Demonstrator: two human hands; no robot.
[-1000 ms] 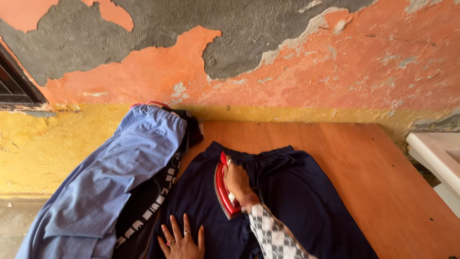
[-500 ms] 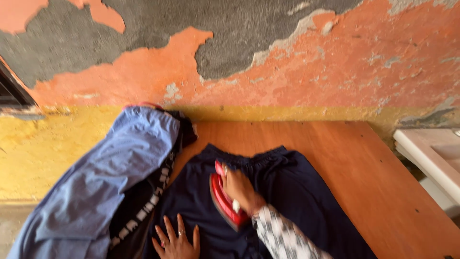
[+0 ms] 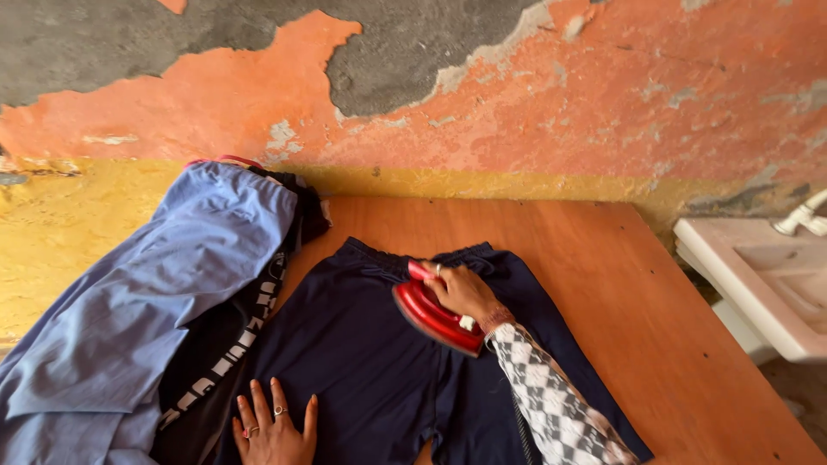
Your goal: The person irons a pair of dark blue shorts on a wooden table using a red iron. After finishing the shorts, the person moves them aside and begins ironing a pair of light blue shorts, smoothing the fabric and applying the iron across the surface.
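Taking the dark navy shorts (image 3: 370, 362) as the landmark, they lie flat on the orange-brown wooden table (image 3: 655, 327), with the elastic waistband turned toward the peeling orange and yellow wall (image 3: 560, 112). Far to the left of the shorts, a light blue garment (image 3: 146, 293) drapes over the table's left edge, and between it and the shorts lies a black garment with a white-lettered band (image 3: 233, 344), its edge touching the left side of the shorts. At the near left corner of the shorts, the left hand (image 3: 274, 430) rests palm down on the navy cloth, its fingers spread flat and apart, rings showing on two of them. Further right, on the upper middle of the shorts just below the waistband, sits a red iron (image 3: 435, 314), tilted with its nose toward the waistband. The right hand (image 3: 463, 293) is wrapped over the top of the iron, its fingers curled closed around the handle, and a black-and-white checked sleeve (image 3: 551, 405) trails from the wrist across the right half of the shorts. Well to the right of the shorts, beyond the table's edge, stands a white basin (image 3: 758, 284) with a tap (image 3: 801, 215) against the wall.
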